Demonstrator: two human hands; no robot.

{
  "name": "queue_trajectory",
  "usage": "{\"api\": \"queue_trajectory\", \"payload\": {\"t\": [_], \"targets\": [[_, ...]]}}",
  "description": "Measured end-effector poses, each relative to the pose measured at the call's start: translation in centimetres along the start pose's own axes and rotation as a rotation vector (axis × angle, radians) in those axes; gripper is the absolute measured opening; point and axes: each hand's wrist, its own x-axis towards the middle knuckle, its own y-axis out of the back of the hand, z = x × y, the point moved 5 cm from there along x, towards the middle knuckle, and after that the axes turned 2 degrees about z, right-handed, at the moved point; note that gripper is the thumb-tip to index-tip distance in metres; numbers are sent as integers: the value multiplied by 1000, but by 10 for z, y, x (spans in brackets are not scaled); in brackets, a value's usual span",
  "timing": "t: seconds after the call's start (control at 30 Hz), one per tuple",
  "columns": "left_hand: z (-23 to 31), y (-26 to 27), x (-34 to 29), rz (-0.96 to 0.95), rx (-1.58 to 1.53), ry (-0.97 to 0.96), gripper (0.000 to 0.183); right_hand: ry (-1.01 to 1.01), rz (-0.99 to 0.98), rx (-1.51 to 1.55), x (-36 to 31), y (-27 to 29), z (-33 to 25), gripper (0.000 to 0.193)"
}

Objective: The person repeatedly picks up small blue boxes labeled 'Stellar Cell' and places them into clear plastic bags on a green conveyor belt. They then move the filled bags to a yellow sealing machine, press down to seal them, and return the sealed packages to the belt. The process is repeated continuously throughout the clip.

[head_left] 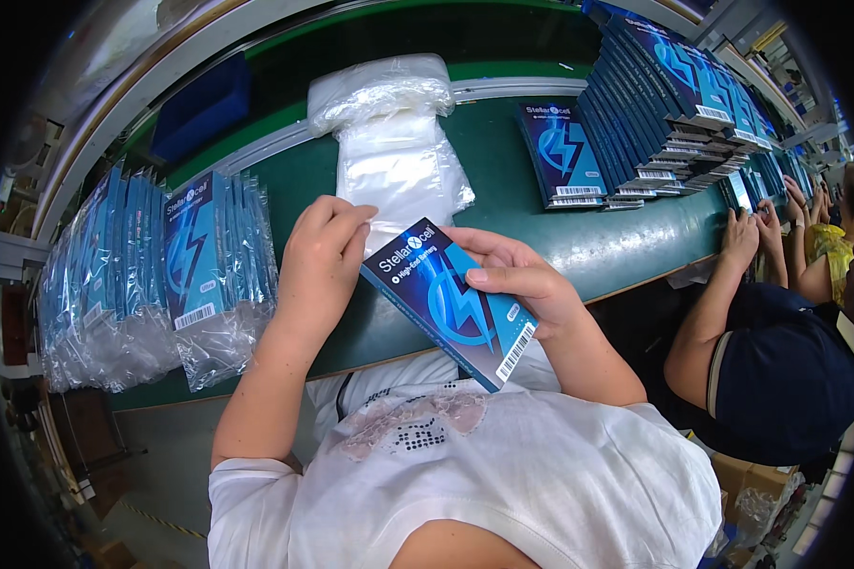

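Observation:
My right hand is closed around a flat blue battery box, thumb on its printed front. The box is tilted in front of my chest, over the table's near edge. My left hand has its fingers pinched together at the near end of a clear plastic bag, just beyond the box's upper left corner. That bag lies on a stack of similar bags, with a thick bundle of plastic bags behind it. The left fingertips partly cover the bag's edge.
Bagged blue boxes stand in rows on the left of the green table. Tall stacks of unbagged boxes fill the far right. A blue bin sits behind. Close on the right, a co-worker's arm reaches over the table.

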Motion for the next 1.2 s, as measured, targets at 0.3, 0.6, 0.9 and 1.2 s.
{"api": "queue_trajectory", "payload": {"t": [0.3, 0.6, 0.9, 1.2], "targets": [[4, 5, 7, 20, -259, 29, 16, -58, -77, 30, 22, -14, 8, 73], [-36, 1, -3, 65, -722, 612, 8, -26, -87, -98, 32, 6, -2, 64], [-28, -2, 1, -18, -451, 398, 9, 204, 109, -277, 33, 17, -4, 62], [-5, -12, -9, 1, -924, 503, 27, 501, 455, -298, 14, 11, -5, 16]]}}
